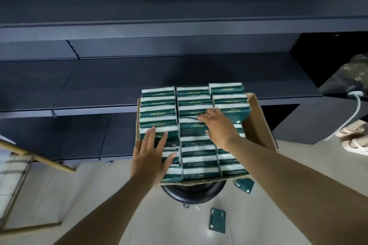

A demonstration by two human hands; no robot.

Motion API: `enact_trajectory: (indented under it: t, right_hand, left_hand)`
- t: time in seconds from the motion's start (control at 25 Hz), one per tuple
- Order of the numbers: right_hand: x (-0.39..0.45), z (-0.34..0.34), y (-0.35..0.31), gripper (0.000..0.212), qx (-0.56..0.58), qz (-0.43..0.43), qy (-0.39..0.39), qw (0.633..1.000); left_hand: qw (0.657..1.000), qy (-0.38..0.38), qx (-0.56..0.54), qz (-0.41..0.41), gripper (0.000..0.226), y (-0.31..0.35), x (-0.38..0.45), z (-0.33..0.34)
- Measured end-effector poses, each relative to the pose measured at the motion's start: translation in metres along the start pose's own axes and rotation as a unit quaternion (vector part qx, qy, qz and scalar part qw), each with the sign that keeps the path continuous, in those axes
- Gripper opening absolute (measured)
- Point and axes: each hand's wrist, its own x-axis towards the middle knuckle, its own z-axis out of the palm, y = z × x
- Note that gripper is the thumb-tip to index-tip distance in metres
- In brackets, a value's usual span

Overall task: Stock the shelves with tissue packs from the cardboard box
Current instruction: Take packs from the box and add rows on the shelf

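From the head view, your left hand [151,155] lay flat with straight fingers on the green tissue packs [196,151] filling the cardboard box [258,123], which sat on a black stool [194,191] before the dark shelves [179,77]. Your right hand [218,125] curled over one middle-row pack [191,128], fingers tucked at its far edge.

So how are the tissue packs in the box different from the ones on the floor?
The green and white tissue packs in the brown cardboard box stand on edge in tight rows, like this one. The two green packs on the tiled floor lie loose and apart. The boxed ones sit raised on a black round stool; the floor ones lie beside it. Both look the same kind.
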Motion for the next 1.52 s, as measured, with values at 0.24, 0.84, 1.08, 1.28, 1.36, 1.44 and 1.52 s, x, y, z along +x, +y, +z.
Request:
enact_trajectory:
  t: [0.24,0.84,1.08,1.28,1.36,1.44,1.52]
  right_hand:
    - [-0.008,-0.004,-0.004,0.049,0.030,0.008,-0.028,0.999]
    - [-0.138,-0.255,0.142,0.036,0.163,-0.065,0.141,0.974]
    - [-0.178,-0.374,0.227,0.029,0.141,-0.100,0.232,0.957]
    - [-0.182,-0.464,0.268,0.028,0.142,-0.083,0.291,0.943]
    - [-0.170,-0.491,0.280,0.027,0.133,-0.079,0.313,0.937]
    - [-0.152,-0.515,0.290,0.027,0.131,-0.080,0.330,0.931]
    - [-0.127,-0.535,0.299,0.028,0.135,-0.091,0.345,0.924]
  left_hand:
    - [0.999,-0.022,0.040,-0.008,0.096,0.011,0.000,-0.019]
    - [0.981,0.188,0.000,0.035,0.103,0.202,0.043,-0.227]
    - [0.943,0.326,-0.022,0.061,0.102,0.311,0.074,-0.341]
    - [0.914,0.399,-0.013,0.071,0.100,0.360,0.109,-0.425]
    - [0.901,0.427,-0.004,0.079,0.098,0.370,0.129,-0.453]
    - [0.891,0.447,0.003,0.077,0.098,0.375,0.151,-0.477]
    - [0.885,0.460,0.013,0.073,0.098,0.375,0.177,-0.500]
